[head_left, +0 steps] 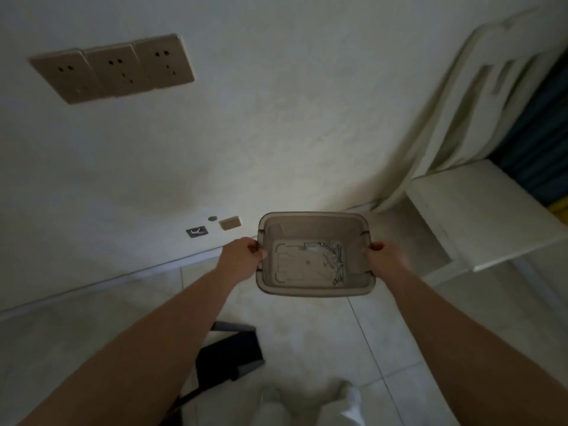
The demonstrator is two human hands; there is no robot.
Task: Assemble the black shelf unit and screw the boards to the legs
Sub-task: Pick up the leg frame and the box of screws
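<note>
I hold a small beige plastic bin (316, 219) out in front of me above the tiled floor. My left hand (241, 259) grips its left rim and my right hand (385, 258) grips its right rim. Inside the bin, along the right side, lie several metal screws (336, 262) and what looks like a bent metal key. Black shelf boards (229, 353) lie on the floor below my left forearm, partly hidden by it.
A white wall with three beige sockets (113, 67) rises ahead. A white chair (479, 210) stands at the right against the wall. A small beige block (230, 223) and a dark plate (196, 232) sit low on the wall. My feet in white show at the bottom.
</note>
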